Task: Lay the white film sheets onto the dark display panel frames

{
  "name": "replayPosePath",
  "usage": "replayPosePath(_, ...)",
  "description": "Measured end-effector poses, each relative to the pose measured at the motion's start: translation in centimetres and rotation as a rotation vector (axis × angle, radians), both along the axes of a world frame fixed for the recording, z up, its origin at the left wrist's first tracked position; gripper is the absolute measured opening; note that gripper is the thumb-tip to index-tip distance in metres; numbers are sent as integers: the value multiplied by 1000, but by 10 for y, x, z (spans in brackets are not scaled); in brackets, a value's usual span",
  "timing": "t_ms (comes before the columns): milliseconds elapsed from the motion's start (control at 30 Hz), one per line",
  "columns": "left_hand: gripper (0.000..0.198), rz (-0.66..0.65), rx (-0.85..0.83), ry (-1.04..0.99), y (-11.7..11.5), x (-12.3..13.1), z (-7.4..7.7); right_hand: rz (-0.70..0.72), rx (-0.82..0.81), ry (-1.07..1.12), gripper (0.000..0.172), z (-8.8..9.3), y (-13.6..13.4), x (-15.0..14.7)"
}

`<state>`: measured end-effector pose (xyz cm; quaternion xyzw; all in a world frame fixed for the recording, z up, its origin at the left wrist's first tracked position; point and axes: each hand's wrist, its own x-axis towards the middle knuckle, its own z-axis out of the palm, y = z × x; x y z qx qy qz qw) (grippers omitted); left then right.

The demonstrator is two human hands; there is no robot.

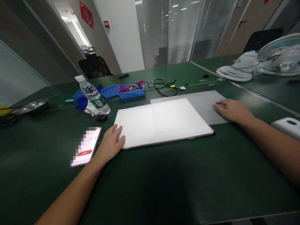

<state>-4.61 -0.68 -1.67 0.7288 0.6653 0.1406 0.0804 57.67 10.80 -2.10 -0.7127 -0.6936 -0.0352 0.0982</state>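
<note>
Water bottle (95, 97), phone (87, 147), blue tray (133, 94), fan (247, 61)

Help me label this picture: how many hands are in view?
2: left hand at the left edge of the panel, right hand at the right edge of the sheet.

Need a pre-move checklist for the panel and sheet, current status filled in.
1. Left hand at white panel's left edge: ok.
2. Right hand pinching translucent sheet: cannot tell; fingers lie over its right end.
3. Sheet wholly on panel: not ok; runs past panel's right edge.
4. Phone clear of panel: ok, apart on the left.
5. Underside of sheet clean: cannot tell, hidden.
</note>
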Motion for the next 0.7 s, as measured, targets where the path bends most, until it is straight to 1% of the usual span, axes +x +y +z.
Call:
replayPosePath(100, 78, 6, 2, 1, 0, 0, -1, 72, -3, 5, 76, 4, -3, -16)
replayPosePath(233, 78, 14, 3, -6, 0, -1, -2, 315, -33, 33, 65, 11, -9, -34)
replayPosePath(333, 78, 18, 8, -15, 0, -1, -2, 496, -20, 93, 59, 15, -15, -43)
replayPosePath(433, 77, 10, 14, -17, 0, -1, -2, 601, 2, 160, 53, 15, -20, -46)
replayPosePath(500, 75, 9, 20, -14, 0, 0, -2, 636, 15, 186, 50, 15, -21, -46)
replayPosePath(567, 75, 10, 19, -10, 0, 0, -2, 634, 36, 192, 50, 16, -21, -44)
replayPosePath(633, 76, 8, 6, -9, -1, 1, 0, 571, 59, 166, 54, 17, -19, -41)
replayPosePath(700, 80, 2, -12, -16, -1, 1, 1, 450, 66, 122, 63, 17, -17, -36)
